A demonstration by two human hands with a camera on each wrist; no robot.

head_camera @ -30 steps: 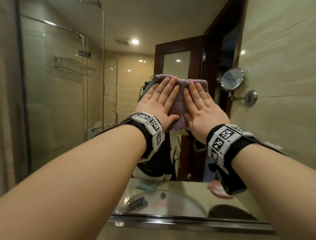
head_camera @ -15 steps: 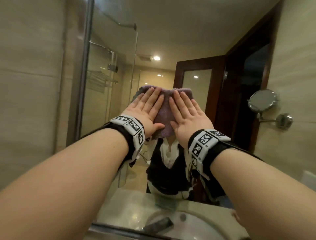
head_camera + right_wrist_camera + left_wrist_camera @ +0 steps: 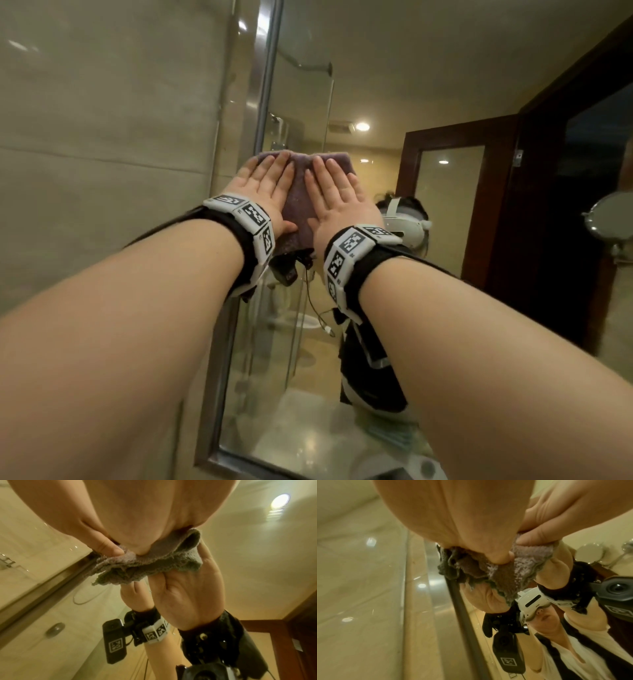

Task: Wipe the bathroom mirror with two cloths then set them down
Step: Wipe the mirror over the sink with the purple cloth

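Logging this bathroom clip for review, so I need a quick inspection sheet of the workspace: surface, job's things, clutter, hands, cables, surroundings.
Surface: mirror, wiped near its metal left edge.
Job's things: purple cloth flat against the glass; a grey-edged layer shows at the wrist views, a second cloth cannot be told apart.
Clutter: nothing seen.
Hands: left hand and right hand press the cloth, fingers straight.
Cables: thin cable dangles, reflected.
Surroundings: tiled wall; round wall mirror; reflected wooden door and ceiling light.
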